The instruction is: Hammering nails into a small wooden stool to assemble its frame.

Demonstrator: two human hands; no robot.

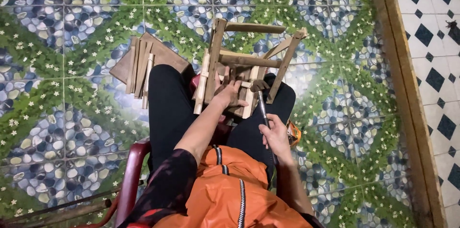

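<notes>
Covering most of the view: glossy floor tiles (62, 113) printed with blue-grey pebbles, green leaves and small white flowers, grout lines in a grid. Right edge: a worn wooden threshold strip (407, 93) running near to far, then white tiles with dark diamonds (438, 55) beyond it. Person sits on a dark red plastic chair (132, 175), black trousers, orange zip jacket. Across the knees, far of the hands: a small rough wooden frame (249, 58), unfinished slats and square-section rails, one corner brace, joints uneven. Left of it on the floor: a flat brown board with a few loose slats (139, 65) lying on top. Left hand (229, 93) is clamped over the frame's near slats, fingers curled around the wood. Right hand (275, 134) is closed around the thin metal shaft of a hammer (260, 86); its dark head sits against the frame just right of the left hand.
</notes>
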